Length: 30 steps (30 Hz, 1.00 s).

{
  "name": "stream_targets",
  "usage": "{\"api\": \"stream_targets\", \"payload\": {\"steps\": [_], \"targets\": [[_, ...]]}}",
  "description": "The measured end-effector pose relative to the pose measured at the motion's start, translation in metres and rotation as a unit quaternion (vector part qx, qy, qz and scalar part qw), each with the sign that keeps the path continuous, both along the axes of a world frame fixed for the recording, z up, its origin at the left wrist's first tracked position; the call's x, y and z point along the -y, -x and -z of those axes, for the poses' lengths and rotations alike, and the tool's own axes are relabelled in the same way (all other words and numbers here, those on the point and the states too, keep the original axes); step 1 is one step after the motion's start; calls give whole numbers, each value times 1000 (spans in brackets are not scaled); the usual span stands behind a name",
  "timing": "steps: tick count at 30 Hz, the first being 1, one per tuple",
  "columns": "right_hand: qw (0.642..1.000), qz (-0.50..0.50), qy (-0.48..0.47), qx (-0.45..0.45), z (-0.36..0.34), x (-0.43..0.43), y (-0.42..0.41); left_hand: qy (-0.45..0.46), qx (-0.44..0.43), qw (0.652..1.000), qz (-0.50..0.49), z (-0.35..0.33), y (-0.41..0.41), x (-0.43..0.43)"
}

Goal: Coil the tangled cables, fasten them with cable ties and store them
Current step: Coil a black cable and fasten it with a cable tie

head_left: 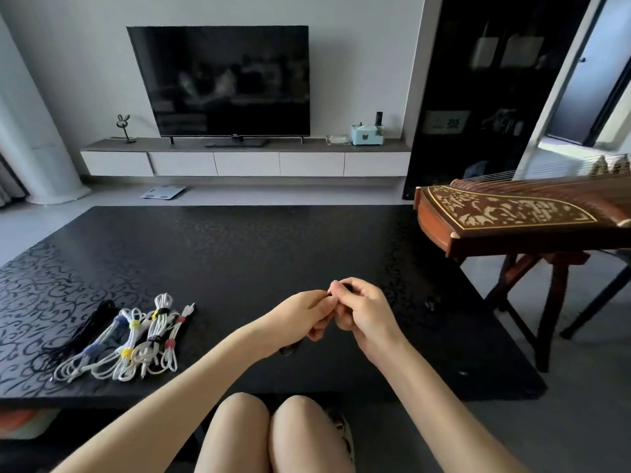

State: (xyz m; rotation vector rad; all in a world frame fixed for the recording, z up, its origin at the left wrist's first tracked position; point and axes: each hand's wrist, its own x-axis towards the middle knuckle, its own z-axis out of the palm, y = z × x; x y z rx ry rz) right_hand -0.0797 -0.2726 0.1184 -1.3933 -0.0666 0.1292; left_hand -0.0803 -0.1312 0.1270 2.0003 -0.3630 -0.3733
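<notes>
Across the middle spreads a black patterned table (239, 240). Beyond it, at twelve o'clock, stands a dark television (222, 80); at two o'clock a carved wooden zither (512, 220) rests on its stand. At nine o'clock from the hands, white coiled cables (136, 343) bound with coloured ties lie side by side on the table, a black cable (85, 332) just beside them at their nine o'clock. Left hand (304, 317) and right hand (367, 314) meet above the table, fingers curled, pinching a small dark piece (348, 287) between them; what it is cannot be told.
</notes>
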Motion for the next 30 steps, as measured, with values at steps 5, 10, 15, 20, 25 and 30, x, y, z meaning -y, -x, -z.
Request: {"api": "stream_targets", "payload": {"steps": [5, 10, 15, 20, 25, 30], "targets": [[997, 22, 19, -68, 34, 21, -5, -16, -53, 998, 29, 33, -11, 25], [982, 61, 170, -62, 73, 70, -29, 16, -121, 983, -136, 72, -31, 20], [775, 102, 615, 99, 123, 96, -74, 104, -161, 955, -227, 75, -50, 6], [707, 18, 704, 71, 132, 85, -100, 110, -142, 955, -238, 69, -57, 15], [986, -7, 144, -89, 98, 65, -71, 132, -113, 965, -195, 67, -47, 19], [977, -128, -86, -147, 58, 49, -28, 221, -149, 956, -123, 63, -31, 18]]}}
